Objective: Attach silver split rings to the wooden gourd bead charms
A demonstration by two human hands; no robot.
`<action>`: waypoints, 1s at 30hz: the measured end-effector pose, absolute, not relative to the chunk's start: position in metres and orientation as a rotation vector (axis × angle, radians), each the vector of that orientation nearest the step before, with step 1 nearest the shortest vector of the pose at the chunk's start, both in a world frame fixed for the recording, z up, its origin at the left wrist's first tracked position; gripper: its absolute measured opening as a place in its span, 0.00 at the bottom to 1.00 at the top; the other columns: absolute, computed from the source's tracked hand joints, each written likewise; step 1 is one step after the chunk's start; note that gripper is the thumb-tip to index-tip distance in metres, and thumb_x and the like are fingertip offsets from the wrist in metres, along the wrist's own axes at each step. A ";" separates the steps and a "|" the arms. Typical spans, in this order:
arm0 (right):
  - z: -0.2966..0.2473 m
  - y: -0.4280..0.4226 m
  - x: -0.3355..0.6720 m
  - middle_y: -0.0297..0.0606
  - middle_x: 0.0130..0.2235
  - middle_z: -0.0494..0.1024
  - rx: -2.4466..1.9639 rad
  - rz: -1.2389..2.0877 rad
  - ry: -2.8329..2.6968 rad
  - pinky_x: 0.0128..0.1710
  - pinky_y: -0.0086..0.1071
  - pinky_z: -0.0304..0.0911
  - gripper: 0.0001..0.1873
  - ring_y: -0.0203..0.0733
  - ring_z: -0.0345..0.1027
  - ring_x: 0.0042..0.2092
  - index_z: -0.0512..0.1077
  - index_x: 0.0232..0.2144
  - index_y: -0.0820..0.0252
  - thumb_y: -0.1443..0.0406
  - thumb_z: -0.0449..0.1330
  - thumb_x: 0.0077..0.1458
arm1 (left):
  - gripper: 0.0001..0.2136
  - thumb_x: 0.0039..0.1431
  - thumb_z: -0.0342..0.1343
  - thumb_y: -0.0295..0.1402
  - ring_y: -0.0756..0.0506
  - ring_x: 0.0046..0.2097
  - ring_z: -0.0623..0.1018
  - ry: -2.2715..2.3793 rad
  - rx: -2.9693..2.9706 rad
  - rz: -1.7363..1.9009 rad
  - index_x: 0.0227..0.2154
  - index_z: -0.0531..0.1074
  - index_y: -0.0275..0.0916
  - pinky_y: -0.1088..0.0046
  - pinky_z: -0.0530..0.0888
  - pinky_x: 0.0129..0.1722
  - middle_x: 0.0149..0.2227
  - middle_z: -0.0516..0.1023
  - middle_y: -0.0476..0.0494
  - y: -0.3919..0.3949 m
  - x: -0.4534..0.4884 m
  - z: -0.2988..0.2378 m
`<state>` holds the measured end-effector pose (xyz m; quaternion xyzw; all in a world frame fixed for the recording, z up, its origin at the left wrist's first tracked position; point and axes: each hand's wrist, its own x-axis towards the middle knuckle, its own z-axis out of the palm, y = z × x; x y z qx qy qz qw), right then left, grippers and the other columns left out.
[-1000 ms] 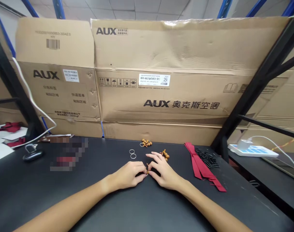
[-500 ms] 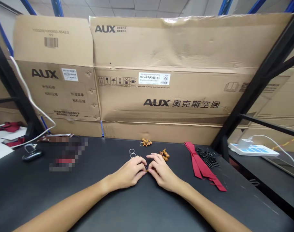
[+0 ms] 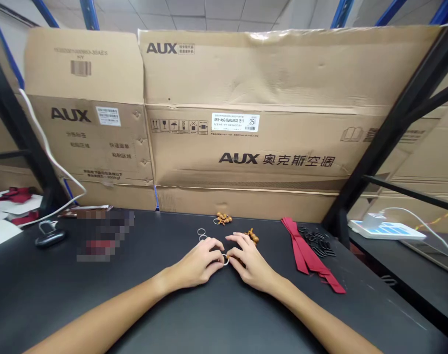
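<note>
A silvery key ring [image 3: 226,260] is held upright between my two hands, just above the black table. My left hand [image 3: 200,263] pinches its left side between thumb and forefinger. My right hand [image 3: 251,263] has its thumb and forefinger closed at the ring's right edge, where an orange-brown bit of a wooden charm shows; most of the charm is hidden by the fingers. Behind my right hand lies a small pile of wooden charms [image 3: 253,237], partly covered. Two loose key rings [image 3: 201,232] lie beyond my left hand.
More wooden charms with a ring [image 3: 223,218] lie by the cardboard [image 3: 242,201]. Red ribbons [image 3: 307,253] and black clips [image 3: 320,242] are on the right. A dark corded object [image 3: 50,237] and a blurred-out item [image 3: 106,236] lie left. A white power strip [image 3: 386,229] is far right.
The key ring between my fingertips has come more fully into sight, while the orange-brown charm bit has moved up and right. My hands have barely shifted.
</note>
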<state>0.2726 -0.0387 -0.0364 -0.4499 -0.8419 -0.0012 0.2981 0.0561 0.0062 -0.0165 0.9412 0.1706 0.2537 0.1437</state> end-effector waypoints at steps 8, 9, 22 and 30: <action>-0.039 -0.042 0.263 0.43 0.53 0.68 -1.167 0.066 -2.171 0.58 0.53 0.55 0.05 0.52 0.52 0.60 0.73 0.33 0.56 0.68 0.56 0.58 | 0.05 0.64 0.50 0.28 0.44 0.49 0.69 0.492 2.755 0.787 0.36 0.71 0.39 0.65 0.68 0.52 0.47 0.69 0.42 0.009 0.057 -0.024; -0.038 -0.042 0.263 0.43 0.53 0.68 -1.162 0.087 -2.169 0.58 0.53 0.54 0.05 0.52 0.52 0.60 0.73 0.33 0.56 0.67 0.57 0.58 | 0.05 0.64 0.50 0.27 0.44 0.49 0.69 0.491 2.755 0.795 0.35 0.71 0.39 0.65 0.68 0.52 0.47 0.69 0.42 0.010 0.057 -0.024; -0.038 -0.035 0.271 0.44 0.52 0.69 -1.225 0.116 -2.075 0.56 0.53 0.56 0.04 0.51 0.57 0.57 0.72 0.31 0.57 0.68 0.57 0.57 | 0.06 0.64 0.50 0.28 0.44 0.49 0.70 0.531 2.787 0.776 0.35 0.72 0.40 0.66 0.69 0.51 0.48 0.69 0.42 0.006 0.057 -0.019; -0.038 -0.041 0.266 0.42 0.52 0.69 -1.163 0.135 -2.133 0.57 0.51 0.55 0.05 0.50 0.56 0.57 0.72 0.32 0.55 0.67 0.56 0.58 | 0.06 0.64 0.51 0.29 0.43 0.50 0.70 0.526 2.797 0.783 0.35 0.72 0.39 0.63 0.68 0.53 0.48 0.69 0.41 0.007 0.057 -0.021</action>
